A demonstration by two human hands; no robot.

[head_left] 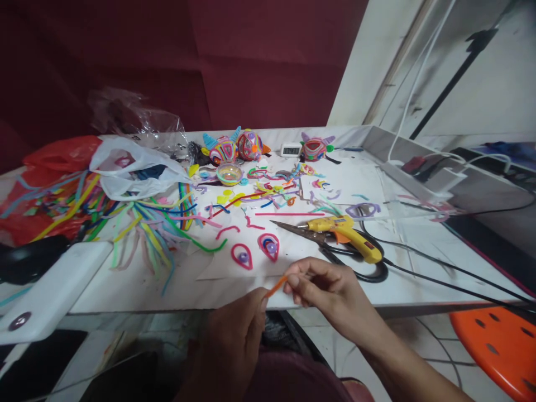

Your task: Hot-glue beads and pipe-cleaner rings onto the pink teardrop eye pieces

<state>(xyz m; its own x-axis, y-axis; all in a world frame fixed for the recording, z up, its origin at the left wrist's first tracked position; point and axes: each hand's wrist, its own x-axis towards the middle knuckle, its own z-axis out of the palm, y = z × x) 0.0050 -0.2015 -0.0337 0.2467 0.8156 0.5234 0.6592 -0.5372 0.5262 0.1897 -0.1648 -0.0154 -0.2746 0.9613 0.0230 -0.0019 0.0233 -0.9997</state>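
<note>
1. Strip, orange (pixel 276 286): before table's (pixel 138 293) near edge, spanning both hands.
2. Left hand (pixel 240 329): closed, pinching strip's left end.
3. Right hand (pixel 320 287): thumb and fingertips pinching right end.
4. Glue gun (pixel 355 239), yellow: right, lying across scissors (pixel 293 230).

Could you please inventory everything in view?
Backdrop: one, maroon, behind
Table: one, white, centre
Bags: three, red, white, clear, left
Decorated balls: three, multicoloured, back
Timer: one, white, back
Pipe cleaners: many, multicoloured, left, centre
Papers: several, white, centre
Teardrop loops: two, pink, centre
Beads: two, purple, inside loops
Glue gun: one, yellow, right
Scissors: one, black-handled, right
Power strip: one, white, right
Cables: several, black, white, right
Stool: one, orange, right
Device: one, white, left
Short strip: one, orange, front
Left hand: one, bare, on strip
Right hand: one, bare, on strip
</note>
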